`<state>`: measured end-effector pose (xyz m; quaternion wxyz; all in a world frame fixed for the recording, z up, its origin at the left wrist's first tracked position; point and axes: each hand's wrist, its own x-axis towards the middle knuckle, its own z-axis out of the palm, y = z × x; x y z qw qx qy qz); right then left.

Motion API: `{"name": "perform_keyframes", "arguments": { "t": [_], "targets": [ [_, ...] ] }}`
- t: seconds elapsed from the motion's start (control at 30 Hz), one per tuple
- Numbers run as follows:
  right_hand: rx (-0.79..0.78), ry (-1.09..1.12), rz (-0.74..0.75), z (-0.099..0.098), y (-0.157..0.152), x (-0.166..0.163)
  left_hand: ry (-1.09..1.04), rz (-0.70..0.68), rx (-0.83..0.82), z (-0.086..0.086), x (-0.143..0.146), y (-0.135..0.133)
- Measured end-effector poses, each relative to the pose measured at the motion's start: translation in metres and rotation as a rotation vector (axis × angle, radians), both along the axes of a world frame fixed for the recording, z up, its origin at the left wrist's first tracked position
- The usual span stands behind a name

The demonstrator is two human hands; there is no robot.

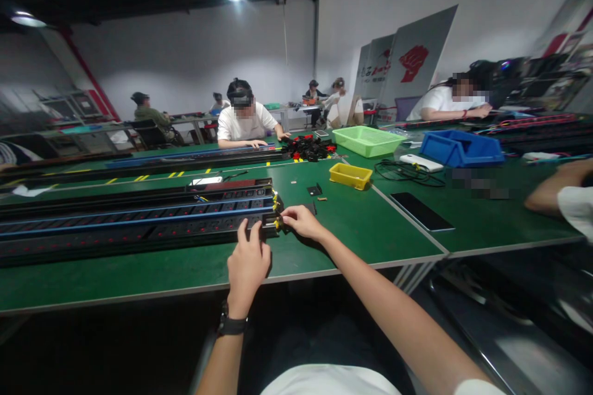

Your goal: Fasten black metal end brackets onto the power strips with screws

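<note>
Several long black power strips with blue stripes and red switches lie side by side on the green table. My left hand, with a black watch on the wrist, rests on the near strip close to its right end, fingers pressed down on it. My right hand pinches the strip's end, where yellow wires stick out. A small black end cap lies a little beyond.
A yellow bin, a green basket, a blue bin, a black cable, a dark phone and a pile of black and red parts sit farther back. Other people work at nearby tables; someone's arm rests at the right.
</note>
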<state>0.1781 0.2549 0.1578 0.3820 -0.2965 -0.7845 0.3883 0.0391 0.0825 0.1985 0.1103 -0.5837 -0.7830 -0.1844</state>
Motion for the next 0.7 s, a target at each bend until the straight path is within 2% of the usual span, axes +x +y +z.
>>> {"name": "perform_keyframes", "arguments": {
  "t": [0.2, 0.33, 0.43, 0.6, 0.7],
  "targets": [
    [0.028, -0.02, -0.018, 0.002, -0.002, 0.001, -0.007, -0.002, 0.024, -0.002, -0.001, 0.0],
    [0.008, -0.006, 0.01, 0.003, -0.002, 0.002, -0.022, -0.031, 0.182, -0.001, -0.004, 0.0],
    [-0.001, 0.005, 0.03, 0.003, -0.002, 0.002, 0.048, -0.113, 0.261, 0.008, -0.006, 0.003],
    [0.015, 0.025, 0.059, 0.005, -0.003, 0.003, 0.099, -0.275, 0.145, 0.029, -0.01, 0.026],
    [0.029, 0.022, 0.054, 0.006, -0.004, 0.004, 0.116, -0.409, 0.074, 0.032, -0.013, 0.049]
  ]
}}
